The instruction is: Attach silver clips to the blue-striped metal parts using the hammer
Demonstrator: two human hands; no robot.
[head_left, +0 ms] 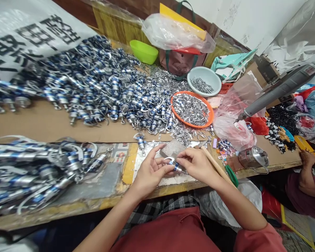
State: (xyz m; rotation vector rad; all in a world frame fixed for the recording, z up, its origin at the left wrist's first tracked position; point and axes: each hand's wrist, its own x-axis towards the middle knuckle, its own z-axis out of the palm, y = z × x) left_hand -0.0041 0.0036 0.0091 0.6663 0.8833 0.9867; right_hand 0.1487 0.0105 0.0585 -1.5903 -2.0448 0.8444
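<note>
My left hand (148, 172) holds a small blue-and-silver metal fitting (176, 166) between thumb and fingers. A curved pale lever sticks up from the fitting's left end. At its other end, the fingers of my right hand (198, 163) are closed in a pinch on the fitting and hide part of it. Just behind the hands lies a grey stone-like block (170, 149). Another such fitting (140, 142) rests on the table to the left of the block. A wooden-handled hammer (215, 163) slants under my right forearm.
A large heap of fittings (94, 80) covers the back left; more fittings (42, 171) lie front left. An orange bowl (211, 119) and a pale bowl (217, 89) hold small metal parts. A grey power screwdriver (278, 89) hangs at right, above a metal mug (254, 157). Another person's hand (307, 158) is far right.
</note>
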